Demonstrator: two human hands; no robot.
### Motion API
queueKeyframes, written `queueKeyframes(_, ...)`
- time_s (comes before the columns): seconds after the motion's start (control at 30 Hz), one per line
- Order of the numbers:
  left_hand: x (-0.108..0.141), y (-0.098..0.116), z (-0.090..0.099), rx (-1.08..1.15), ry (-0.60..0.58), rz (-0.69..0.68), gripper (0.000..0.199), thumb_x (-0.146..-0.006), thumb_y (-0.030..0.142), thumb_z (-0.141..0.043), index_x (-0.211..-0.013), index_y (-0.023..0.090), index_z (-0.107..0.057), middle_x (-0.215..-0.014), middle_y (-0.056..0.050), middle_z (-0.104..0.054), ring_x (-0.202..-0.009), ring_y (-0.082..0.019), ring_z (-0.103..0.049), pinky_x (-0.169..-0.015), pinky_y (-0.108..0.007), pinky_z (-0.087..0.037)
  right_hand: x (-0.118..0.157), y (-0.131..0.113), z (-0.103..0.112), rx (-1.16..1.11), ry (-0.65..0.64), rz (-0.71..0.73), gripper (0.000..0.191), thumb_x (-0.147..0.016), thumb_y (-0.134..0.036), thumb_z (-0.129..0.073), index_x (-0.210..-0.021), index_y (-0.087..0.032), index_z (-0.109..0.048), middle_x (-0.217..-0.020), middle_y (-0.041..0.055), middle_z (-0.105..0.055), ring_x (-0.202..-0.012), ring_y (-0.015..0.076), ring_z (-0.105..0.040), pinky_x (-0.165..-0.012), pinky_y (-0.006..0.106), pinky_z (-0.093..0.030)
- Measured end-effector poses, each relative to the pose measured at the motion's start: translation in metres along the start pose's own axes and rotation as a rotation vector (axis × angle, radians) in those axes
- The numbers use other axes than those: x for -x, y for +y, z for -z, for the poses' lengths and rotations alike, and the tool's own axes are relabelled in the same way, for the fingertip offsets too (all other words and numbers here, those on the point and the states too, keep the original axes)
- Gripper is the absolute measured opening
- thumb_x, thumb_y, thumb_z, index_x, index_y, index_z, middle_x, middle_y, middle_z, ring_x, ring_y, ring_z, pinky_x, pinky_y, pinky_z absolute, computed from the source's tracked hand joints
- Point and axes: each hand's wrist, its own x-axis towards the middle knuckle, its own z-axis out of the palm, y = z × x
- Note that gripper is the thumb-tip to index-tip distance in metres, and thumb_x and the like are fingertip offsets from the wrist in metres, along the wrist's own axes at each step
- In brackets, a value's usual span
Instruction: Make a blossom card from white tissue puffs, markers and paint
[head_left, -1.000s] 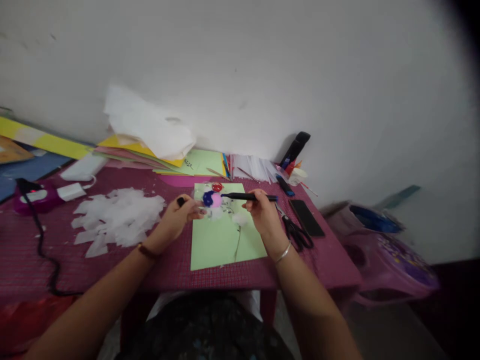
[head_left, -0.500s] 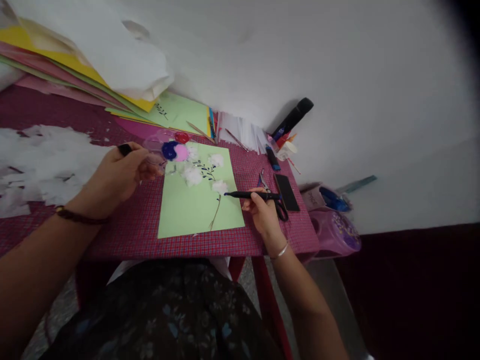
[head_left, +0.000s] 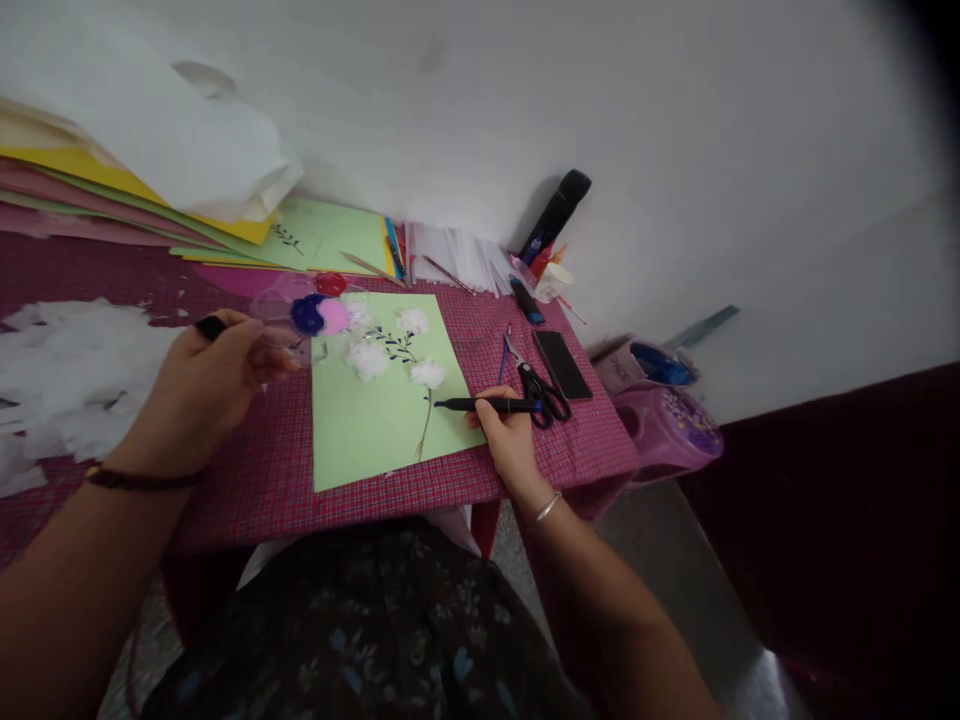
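My right hand is closed around a black marker pen, whose blue tip points left at a thin brown drawn stem on a light green sheet of paper. White fluffy flowers and small dark blue leaves lie on the upper part of the sheet. Left of the sheet, my left hand has curled fingers and holds a black marker cap. Close beyond its fingertips is a clear plastic palette with dark blue, pink and red paint.
Black-handled scissors and a dark phone lie right of the sheet. Torn white tissue is heaped at the left. Coloured papers are stacked behind. A pencil and white strips lie near the wall.
The marker tip has moved from just under the lower flower down beside the stem. My left hand still holds the cap. The whole view has shifted a little.
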Motion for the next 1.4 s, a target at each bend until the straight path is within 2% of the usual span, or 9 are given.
queueKeyframes(0.33, 0.0010, 0.0002, -0.0007, -0.008, 0.012, -0.020, 0.018, -0.085, 0.009, -0.050, -0.071, 0.018, -0.046, -0.064, 0.003, -0.066, -0.051, -0.010, -0.059, -0.053, -0.024, -0.043, -0.0001, -0.0009, -0.0018, 0.005, 0.008, -0.004, 0.014, -0.081, -0.035, -0.064, -0.083, -0.023, -0.057, -0.064, -0.0016, -0.063, -0.057, 0.0166, -0.062, -0.056, 0.032, -0.053)
queueKeyframes(0.63, -0.0027, 0.0017, 0.0015, 0.035, 0.002, 0.002, 0.011, -0.071, 0.013, -0.057, -0.067, 0.019, -0.049, -0.064, 0.002, -0.068, -0.045, -0.012, -0.061, -0.042, -0.021, -0.046, -0.0008, -0.0004, -0.0021, 0.017, -0.002, -0.007, 0.015, -0.080, -0.035, -0.065, -0.083, -0.022, -0.059, -0.064, -0.0027, -0.064, -0.058, 0.0158, -0.062, -0.058, 0.030, -0.051)
queueKeyframes(1.03, -0.0005, 0.0004, 0.0002, 0.012, 0.012, -0.029, 0.012, -0.074, 0.011, -0.056, -0.066, 0.018, -0.052, -0.068, 0.000, -0.069, -0.046, -0.012, -0.061, -0.042, -0.019, -0.048, 0.0015, -0.0039, -0.0002, 0.040, -0.049, -0.005, 0.012, -0.079, -0.031, -0.065, -0.080, -0.022, -0.059, -0.062, -0.0031, -0.063, -0.057, 0.0157, -0.063, -0.056, 0.030, -0.050)
queueKeyframes(1.27, -0.0003, 0.0001, 0.0020, 0.003, 0.001, -0.023, 0.009, -0.072, 0.011, -0.056, -0.068, 0.018, -0.052, -0.071, -0.001, -0.070, -0.047, -0.013, -0.062, -0.042, -0.020, -0.048, -0.0028, 0.0025, 0.0028, -0.166, 0.033, -0.058, 0.015, -0.080, -0.034, -0.067, -0.088, -0.023, -0.060, -0.066, -0.0035, -0.066, -0.058, 0.0129, -0.062, -0.060, 0.027, -0.050)
queueKeyframes(1.4, -0.0006, 0.0015, 0.0009, 0.002, 0.003, -0.002, 0.011, -0.069, 0.010, -0.057, -0.067, 0.018, -0.050, -0.068, 0.001, -0.070, -0.045, -0.012, -0.061, -0.040, -0.020, -0.046, -0.0042, -0.0016, 0.0037, -0.222, -0.034, -0.054, 0.013, -0.084, -0.034, -0.064, -0.091, -0.024, -0.062, -0.059, -0.0048, -0.063, -0.054, 0.0115, -0.058, -0.056, 0.025, -0.046)
